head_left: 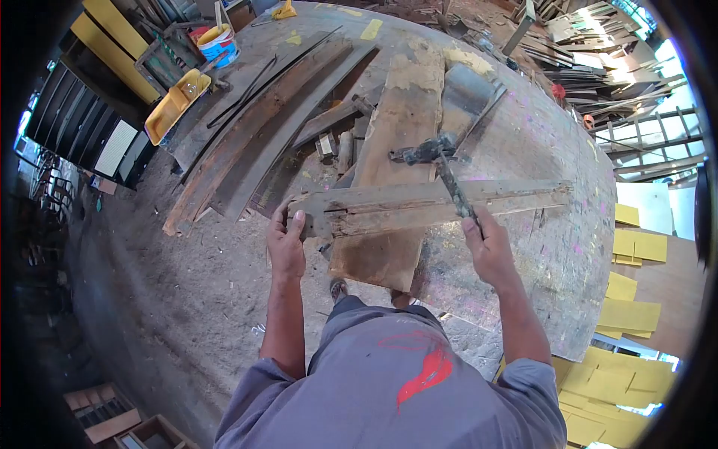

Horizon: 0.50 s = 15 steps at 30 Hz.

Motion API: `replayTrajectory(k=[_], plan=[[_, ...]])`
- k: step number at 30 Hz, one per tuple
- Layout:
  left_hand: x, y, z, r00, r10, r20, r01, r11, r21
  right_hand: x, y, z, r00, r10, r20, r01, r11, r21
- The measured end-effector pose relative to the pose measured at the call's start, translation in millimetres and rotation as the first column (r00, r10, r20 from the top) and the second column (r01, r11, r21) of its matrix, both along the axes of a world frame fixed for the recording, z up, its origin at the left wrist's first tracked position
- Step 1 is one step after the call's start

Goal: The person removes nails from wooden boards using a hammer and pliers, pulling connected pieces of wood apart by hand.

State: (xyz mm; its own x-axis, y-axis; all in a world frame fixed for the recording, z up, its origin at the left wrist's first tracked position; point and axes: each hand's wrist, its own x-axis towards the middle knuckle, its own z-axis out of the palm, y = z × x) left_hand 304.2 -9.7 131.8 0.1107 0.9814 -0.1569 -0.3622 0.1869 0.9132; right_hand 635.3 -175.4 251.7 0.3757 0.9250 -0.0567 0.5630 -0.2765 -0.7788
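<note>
My left hand [287, 238] is closed around the left end of a worn wooden plank [404, 210], its thumb on the near side. The plank lies crosswise in front of me, with a long split along its face. In my right hand [488, 247] is a hammer [451, 179], gripped low on the handle. The hammer's dark head is up, beyond the plank's far edge, and its handle crosses over the plank. Beneath the plank, a wide brown board [381, 262] runs away from me across the worktable [538, 142].
Long boards [254, 135] and thin strips lie at the left of the table. A yellow tray [176, 105] and a paint bucket [218, 45] stand at the far left. Scrap wood [591, 52] is heaped at the back right; yellow panels [628, 314] lie at right.
</note>
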Motion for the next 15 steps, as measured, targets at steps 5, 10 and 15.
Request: replayTrajectory(k=[5, 10, 15], plan=[[4.0, -0.1, 5.0, 0.997, 0.043, 0.069, -0.038, 0.997, -0.072, -17.8, -12.0, -17.8, 0.961, 0.124, 0.246, -0.098, 0.988, -0.116], [8.2, -0.5, 1.1, 0.997, 0.073, -0.018, -0.075, 0.992, -0.104, -24.7, -11.0, -3.3, 0.976, 0.103, 0.192, -0.081, 0.990, -0.117], [22.4, -6.1, 12.4, 0.987, 0.162, 0.013, -0.159, 0.980, -0.122, -26.1, -2.0, 51.2, 0.985, -0.043, 0.165, 0.016, 0.987, 0.160]])
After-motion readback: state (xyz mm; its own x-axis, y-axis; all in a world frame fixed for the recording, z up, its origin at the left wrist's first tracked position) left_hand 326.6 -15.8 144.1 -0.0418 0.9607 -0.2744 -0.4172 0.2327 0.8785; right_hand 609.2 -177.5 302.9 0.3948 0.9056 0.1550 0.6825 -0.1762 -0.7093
